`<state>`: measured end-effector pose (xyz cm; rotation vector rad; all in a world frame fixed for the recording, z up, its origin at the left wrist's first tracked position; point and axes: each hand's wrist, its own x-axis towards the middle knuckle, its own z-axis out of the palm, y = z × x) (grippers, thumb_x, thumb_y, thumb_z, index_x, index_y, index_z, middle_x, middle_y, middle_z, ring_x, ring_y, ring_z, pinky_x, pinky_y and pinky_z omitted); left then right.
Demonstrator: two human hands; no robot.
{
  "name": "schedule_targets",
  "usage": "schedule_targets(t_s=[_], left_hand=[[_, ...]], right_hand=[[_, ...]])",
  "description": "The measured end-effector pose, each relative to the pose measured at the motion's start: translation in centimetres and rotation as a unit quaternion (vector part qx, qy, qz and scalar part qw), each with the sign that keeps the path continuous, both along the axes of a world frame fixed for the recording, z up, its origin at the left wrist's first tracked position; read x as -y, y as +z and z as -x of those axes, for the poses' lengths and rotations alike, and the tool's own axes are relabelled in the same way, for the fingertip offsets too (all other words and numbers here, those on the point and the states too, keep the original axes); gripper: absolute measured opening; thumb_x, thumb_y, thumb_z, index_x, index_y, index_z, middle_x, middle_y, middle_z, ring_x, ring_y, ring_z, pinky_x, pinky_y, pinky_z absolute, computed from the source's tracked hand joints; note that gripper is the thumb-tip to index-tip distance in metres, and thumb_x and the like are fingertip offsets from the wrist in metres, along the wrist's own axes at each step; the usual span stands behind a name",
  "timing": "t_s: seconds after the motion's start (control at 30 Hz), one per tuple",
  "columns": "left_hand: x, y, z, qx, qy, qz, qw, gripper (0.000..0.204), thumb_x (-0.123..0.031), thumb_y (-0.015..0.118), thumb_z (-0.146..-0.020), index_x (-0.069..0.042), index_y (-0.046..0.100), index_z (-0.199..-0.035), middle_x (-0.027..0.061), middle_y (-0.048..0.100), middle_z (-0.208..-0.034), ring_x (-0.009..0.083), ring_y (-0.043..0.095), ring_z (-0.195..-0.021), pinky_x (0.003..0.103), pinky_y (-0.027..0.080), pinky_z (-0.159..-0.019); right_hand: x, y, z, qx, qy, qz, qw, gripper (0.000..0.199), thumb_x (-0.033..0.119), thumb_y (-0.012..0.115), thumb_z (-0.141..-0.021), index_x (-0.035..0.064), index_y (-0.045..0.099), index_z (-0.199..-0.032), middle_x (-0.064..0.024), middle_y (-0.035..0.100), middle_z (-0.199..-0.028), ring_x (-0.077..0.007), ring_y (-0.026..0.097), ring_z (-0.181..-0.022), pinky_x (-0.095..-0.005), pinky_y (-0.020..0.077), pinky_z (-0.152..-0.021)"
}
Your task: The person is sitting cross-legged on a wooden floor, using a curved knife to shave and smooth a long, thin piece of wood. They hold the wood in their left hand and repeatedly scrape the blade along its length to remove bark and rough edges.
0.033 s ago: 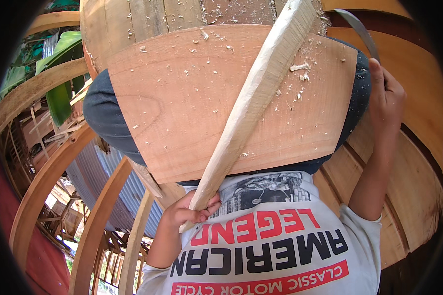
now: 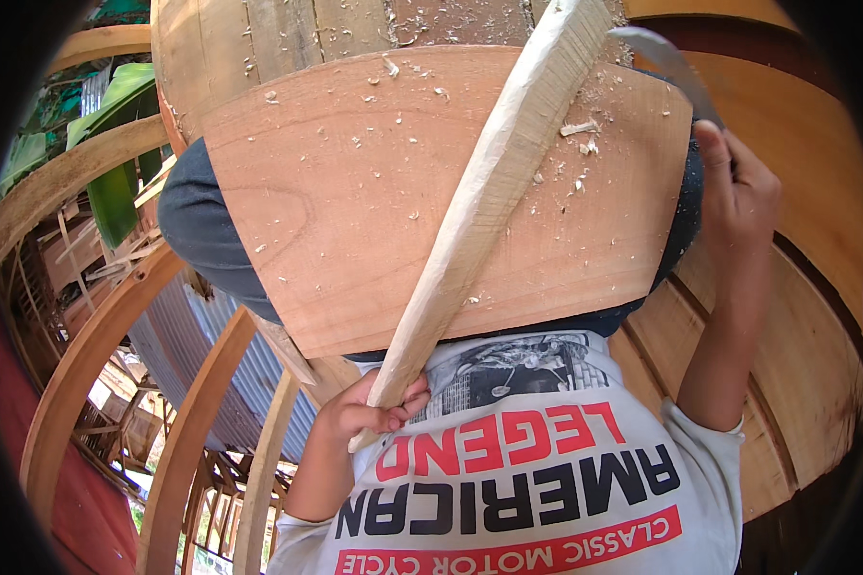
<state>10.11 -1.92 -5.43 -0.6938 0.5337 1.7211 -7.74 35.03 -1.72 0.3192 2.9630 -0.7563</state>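
A long, pale, rough-hewn wooden stick (image 2: 494, 192) slants from my chest up to the far edge of the board on my lap. My left hand (image 2: 369, 414) is closed around its near end, against my shirt. In my right hand (image 2: 741, 187) is a knife with a curved blade (image 2: 676, 67), the fist wrapped round its handle, which is hidden. The blade points up and to the left, its tip close to the stick's far part; whether they touch I cannot tell. Under the stick lies a wide reddish-brown wooden board (image 2: 355, 230), sprinkled with curled wood shavings (image 2: 580, 127).
Beyond the board is a planked wooden surface (image 2: 288, 34) with more shavings. Curved wooden ribs (image 2: 86, 355) and corrugated sheets (image 2: 216, 355) stand at the left, near a green leaf (image 2: 115, 192). Wide planks (image 2: 767, 355) run along the right.
My right hand has moved a little left with the knife, bringing the blade tip nearer the stick. My left hand keeps its hold, and the stick stays in place.
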Motion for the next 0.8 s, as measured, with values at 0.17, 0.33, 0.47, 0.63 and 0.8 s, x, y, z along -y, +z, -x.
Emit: schedule_targets(t_s=[0.17,0.33,0.47,0.63,0.8], left_hand=[[-0.8,0.1,1.5,-0.005,-0.037,-0.014,0.999,0.051,-0.006,0.064,-0.047,-0.002,0.043,-0.093,0.0017,0.036,-0.079,0.0093,0.035,-0.063,0.021,0.028,-0.051],[-0.1,0.5,1.0,0.001,-0.021,0.006,1.000,0.052,-0.005,0.064,-0.046,-0.003,0.044,-0.094,0.0019,0.037,-0.080,0.0098,0.036,-0.064,0.022,0.028,-0.051],[-0.9,0.8,1.3,-0.023,0.000,-0.015,1.000,0.044,-0.003,0.056,-0.055,-0.002,0.043,-0.096,0.0004,0.032,-0.082,0.0103,0.031,-0.071,0.021,0.029,-0.058],[-0.8,1.3,1.7,-0.068,0.002,-0.010,0.998,0.040,0.000,0.057,-0.061,-0.002,0.044,-0.099,0.0002,0.032,-0.082,0.0109,0.033,-0.071,0.022,0.032,-0.062],[-1.7,2.5,3.1,-0.134,-0.074,0.035,0.988,0.035,0.004,0.054,-0.066,-0.003,0.044,-0.098,0.0008,0.033,-0.079,0.0110,0.034,-0.069,0.024,0.032,-0.061]], right_hand=[[6.0,-0.2,-2.5,-0.022,0.166,-0.038,0.985,0.050,0.048,0.065,-0.085,0.0027,0.060,-0.066,-0.0140,0.051,-0.052,-0.0294,0.053,-0.045,-0.0380,0.0395,-0.045],[-0.9,-1.7,2.2,-0.017,-0.066,-0.033,0.997,0.055,0.048,0.057,-0.092,-0.0031,0.061,-0.072,-0.0084,0.040,-0.048,-0.0148,0.035,-0.043,-0.0311,0.0317,-0.043],[3.1,0.1,-0.4,-0.025,0.106,-0.014,0.994,0.050,0.046,0.064,-0.087,0.0010,0.061,-0.067,-0.0105,0.045,-0.048,-0.0194,0.044,-0.041,-0.0323,0.0352,-0.042],[5.2,-0.1,-2.4,0.027,0.194,-0.017,0.980,0.043,0.038,0.069,-0.084,0.0001,0.055,-0.071,-0.0161,0.044,-0.056,-0.0321,0.044,-0.049,-0.0340,0.0380,-0.047],[3.2,-0.8,-1.5,-0.035,0.076,-0.052,0.995,0.049,0.048,0.067,-0.083,0.0025,0.059,-0.066,-0.0105,0.046,-0.048,-0.0209,0.048,-0.043,-0.0331,0.0368,-0.043]])
